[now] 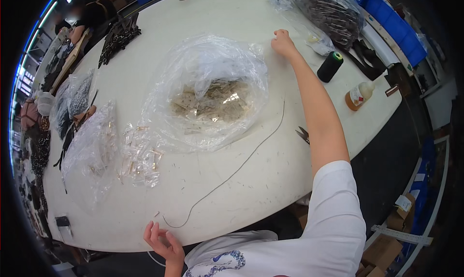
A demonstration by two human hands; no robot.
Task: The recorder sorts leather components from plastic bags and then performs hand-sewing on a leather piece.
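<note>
My right hand (282,41) is stretched toward the back right of the white table (232,180), fingers curled; what they hold, if anything, is too small to make out. My left hand (163,243) is at the near edge, fingers loosely bent and apart, holding nothing visible. A thin dark cord (221,182) snakes across the table, one end near my left fingers, beside a tiny pale piece (156,214). Behind it lies an open clear plastic bag (212,103) of small flat clear packets. Scissors (303,134) are partly hidden by my right forearm.
Small packets (142,156) and plastic bags (89,151) lie left, dark straps (118,40) back left. A black spool (330,66), an amber-liquid bottle (356,97) and a filled bag (324,15) stand or lie right. Blue bins (394,30) line the back right; a person (87,18) is back left.
</note>
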